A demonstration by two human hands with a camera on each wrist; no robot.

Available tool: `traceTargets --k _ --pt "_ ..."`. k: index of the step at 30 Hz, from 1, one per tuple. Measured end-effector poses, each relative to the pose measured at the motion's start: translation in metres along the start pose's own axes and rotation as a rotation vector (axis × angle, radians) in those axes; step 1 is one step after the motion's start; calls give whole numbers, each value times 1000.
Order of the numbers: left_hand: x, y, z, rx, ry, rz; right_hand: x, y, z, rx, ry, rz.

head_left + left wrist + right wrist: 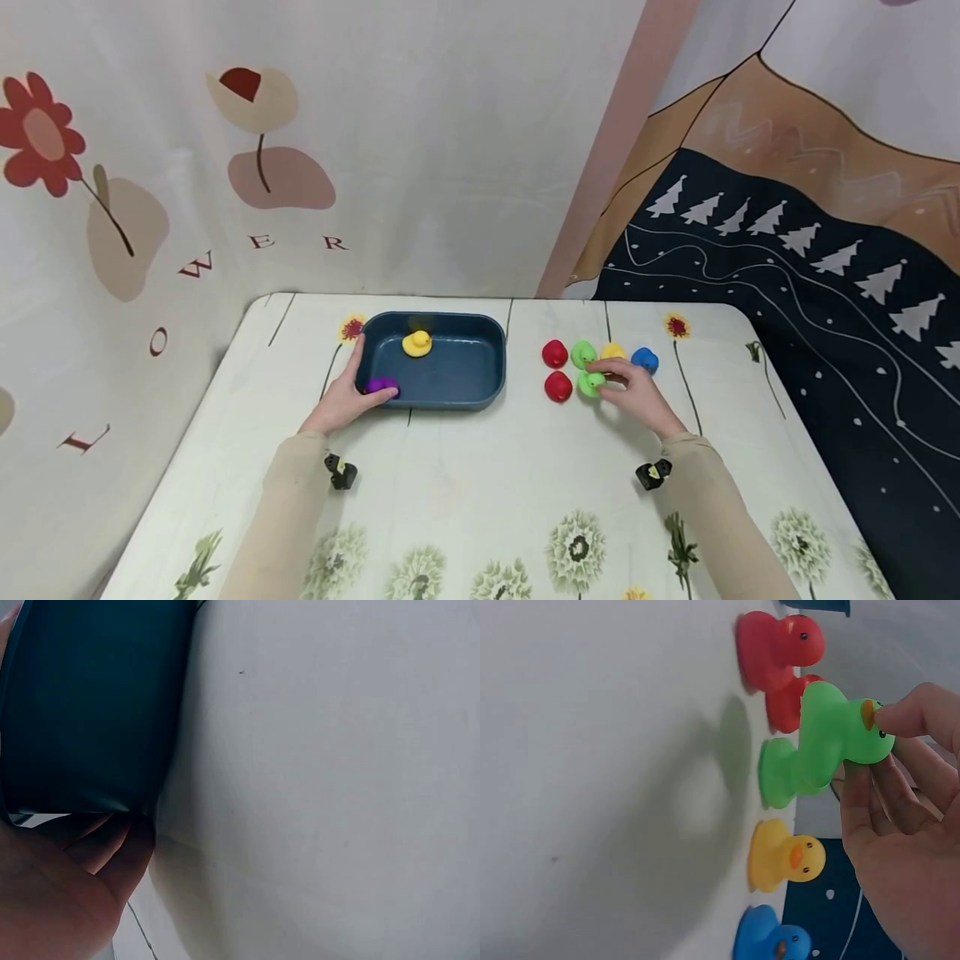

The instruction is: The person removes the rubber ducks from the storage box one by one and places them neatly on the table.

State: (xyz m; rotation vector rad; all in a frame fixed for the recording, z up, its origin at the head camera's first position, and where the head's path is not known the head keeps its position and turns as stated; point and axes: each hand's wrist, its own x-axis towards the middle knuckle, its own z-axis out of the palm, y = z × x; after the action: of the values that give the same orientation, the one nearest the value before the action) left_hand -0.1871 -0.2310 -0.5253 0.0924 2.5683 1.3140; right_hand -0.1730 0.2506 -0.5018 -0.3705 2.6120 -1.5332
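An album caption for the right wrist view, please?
Right grip pinches a green duck above the table, near red ducks, a yellow duck, a blue duck.

Flower-printed backdrop behind pale table

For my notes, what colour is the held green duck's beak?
The beak is orange, clearest in the right wrist view.

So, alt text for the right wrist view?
A right hand pinches a green plastic-looking toy duck by its head above a white tabletop. Nearby: two red ducks, another green duck, a yellow duck and a blue duck.
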Motion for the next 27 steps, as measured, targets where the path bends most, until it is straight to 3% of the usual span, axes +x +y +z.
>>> traceTargets --k 27 --pt "-1 -1 0 -10 0 -10 -1 27 10 16 19 29"
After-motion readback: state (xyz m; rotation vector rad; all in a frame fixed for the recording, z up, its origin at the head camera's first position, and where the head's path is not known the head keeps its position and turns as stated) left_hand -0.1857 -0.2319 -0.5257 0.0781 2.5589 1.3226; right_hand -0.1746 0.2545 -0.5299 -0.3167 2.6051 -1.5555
